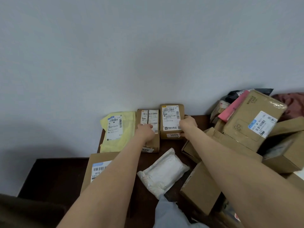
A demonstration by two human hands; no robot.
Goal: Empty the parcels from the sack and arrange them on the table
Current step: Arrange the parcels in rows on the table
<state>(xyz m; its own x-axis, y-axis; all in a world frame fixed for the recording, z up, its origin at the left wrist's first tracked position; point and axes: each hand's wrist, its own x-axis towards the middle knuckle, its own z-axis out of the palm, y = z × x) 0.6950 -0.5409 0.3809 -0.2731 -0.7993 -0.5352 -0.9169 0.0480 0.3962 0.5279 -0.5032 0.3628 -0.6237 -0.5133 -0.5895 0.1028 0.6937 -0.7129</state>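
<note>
The head view looks down on a dark table [171, 145] pushed against a pale wall [148, 55], where a back row of parcels is taking shape with the labels facing up, presumably so they can be read at a glance. The row runs from a yellow mailer [117, 130] on the left, through a narrow box [155, 142] just beside it, to a square box [171, 120] at the right end. The hands are apart, one on each box. The left hand [145, 131] rests on top of the narrow box with its fingers tucked out of sight, so I cannot tell whether it grips or only steadies it, though steadying would keep the row from shifting. The right hand [187, 125] clasps the right edge of the square box, thumb on the near side, probably to nudge it square against its neighbour. In front of the row a white padded mailer [162, 171] lies askew, and a labelled carton [97, 168] sits at the near left, partly hidden by the forearm. On the right a loose heap waits unsorted, with a mobile-case box [253, 119] tilted on top beside a pink envelope [233, 107]. I cannot pick out the sack with certainty; a reddish cloth [292, 102] shows behind the heap. Most of the arranging looks yet to be done.
</note>
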